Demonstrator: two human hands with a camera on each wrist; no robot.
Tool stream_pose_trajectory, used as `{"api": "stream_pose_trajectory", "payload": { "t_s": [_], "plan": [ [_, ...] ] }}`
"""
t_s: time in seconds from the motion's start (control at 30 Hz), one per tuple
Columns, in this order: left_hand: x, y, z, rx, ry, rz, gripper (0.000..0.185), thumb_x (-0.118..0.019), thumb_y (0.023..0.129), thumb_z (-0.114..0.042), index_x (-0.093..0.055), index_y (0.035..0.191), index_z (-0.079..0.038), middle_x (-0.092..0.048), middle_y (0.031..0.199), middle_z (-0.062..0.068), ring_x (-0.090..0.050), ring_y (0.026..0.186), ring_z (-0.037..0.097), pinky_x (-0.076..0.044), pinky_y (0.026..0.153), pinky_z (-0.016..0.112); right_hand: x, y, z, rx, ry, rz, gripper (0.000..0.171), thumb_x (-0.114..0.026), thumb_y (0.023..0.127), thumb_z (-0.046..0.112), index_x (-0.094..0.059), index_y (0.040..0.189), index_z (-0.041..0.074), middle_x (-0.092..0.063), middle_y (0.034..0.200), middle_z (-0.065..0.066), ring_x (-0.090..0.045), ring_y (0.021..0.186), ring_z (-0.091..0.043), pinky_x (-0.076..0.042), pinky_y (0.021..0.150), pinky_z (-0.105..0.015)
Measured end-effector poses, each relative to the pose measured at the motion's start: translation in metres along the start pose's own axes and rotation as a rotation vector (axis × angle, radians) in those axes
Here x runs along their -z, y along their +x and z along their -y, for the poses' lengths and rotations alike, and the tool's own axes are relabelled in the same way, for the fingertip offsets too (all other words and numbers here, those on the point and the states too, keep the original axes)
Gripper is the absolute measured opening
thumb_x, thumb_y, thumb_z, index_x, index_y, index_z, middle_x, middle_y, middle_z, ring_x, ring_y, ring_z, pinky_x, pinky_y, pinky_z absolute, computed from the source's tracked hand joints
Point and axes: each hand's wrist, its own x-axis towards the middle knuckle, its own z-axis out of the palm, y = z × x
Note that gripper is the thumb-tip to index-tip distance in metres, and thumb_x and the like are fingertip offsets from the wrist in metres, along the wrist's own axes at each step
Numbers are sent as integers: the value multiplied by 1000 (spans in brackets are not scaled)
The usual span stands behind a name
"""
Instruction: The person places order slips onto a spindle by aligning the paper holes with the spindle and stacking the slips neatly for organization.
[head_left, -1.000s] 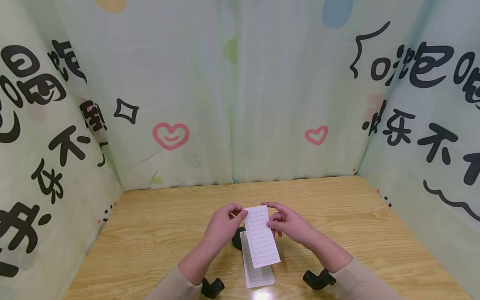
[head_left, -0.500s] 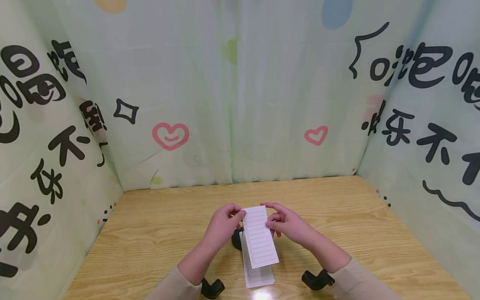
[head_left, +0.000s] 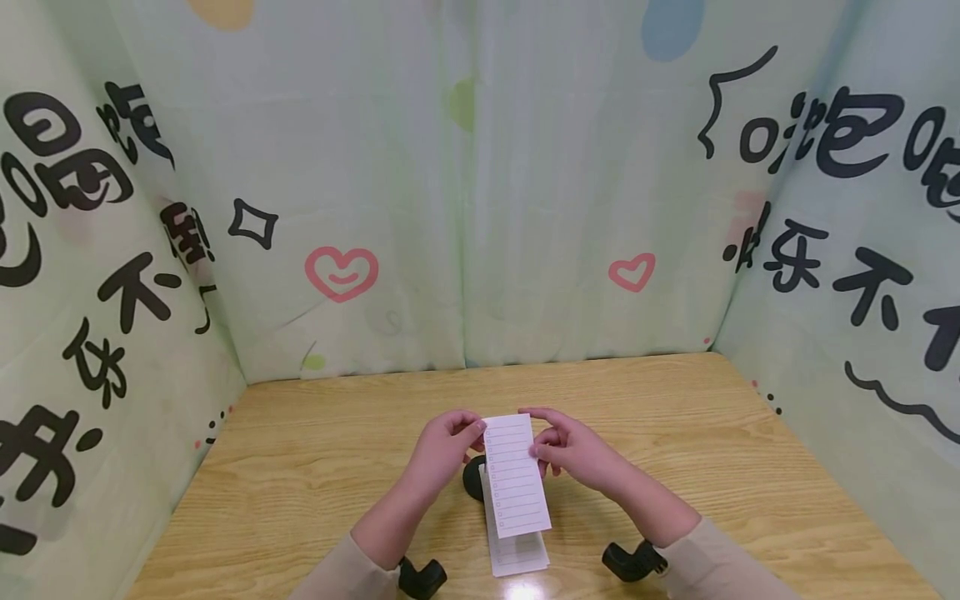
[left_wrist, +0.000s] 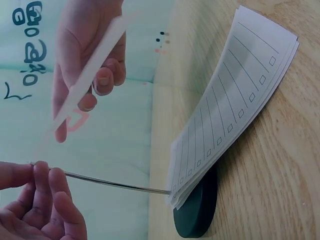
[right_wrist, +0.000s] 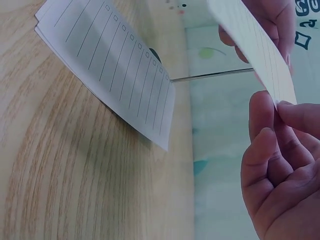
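Observation:
A lined white checklist sheet (head_left: 516,483) is held up between both hands. At its top left corner the left hand (head_left: 442,450) pinches it, beside the upper end of a thin metal rod (left_wrist: 115,184). The right hand (head_left: 576,452) pinches the sheet's right edge between thumb and finger, its index finger stretched along the top in the head view. Lower down, a small stack of matching sheets (left_wrist: 220,110) sits at the foot of the rod, sloping away from it. The rod rises from a round black base (left_wrist: 197,210). Whether the rod pierces the held sheet is hidden.
The wooden table (head_left: 337,483) spreads around the hands. Printed curtains (head_left: 465,208) close off its back and both sides. Black curved pieces (head_left: 422,577) sit by the wrists.
The lower end of the held sheet has swung slightly left, and both hands have shifted a little left with it. Both grips stay the same.

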Motion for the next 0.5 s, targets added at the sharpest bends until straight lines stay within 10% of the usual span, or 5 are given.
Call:
{"api": "stream_pose_trajectory", "payload": {
  "t_s": [0.5],
  "plan": [
    [2,3,8,51,116,17,15,-64,97,-23,-69,96,-9,-66,89,3,-61,82,20,-50,73,36,-5,0,-7,-34,-31,27,55,-62,96,5,-44,147,9,-70,85,-8,-64,74,-39,-49,62,-39]
  ]
}}
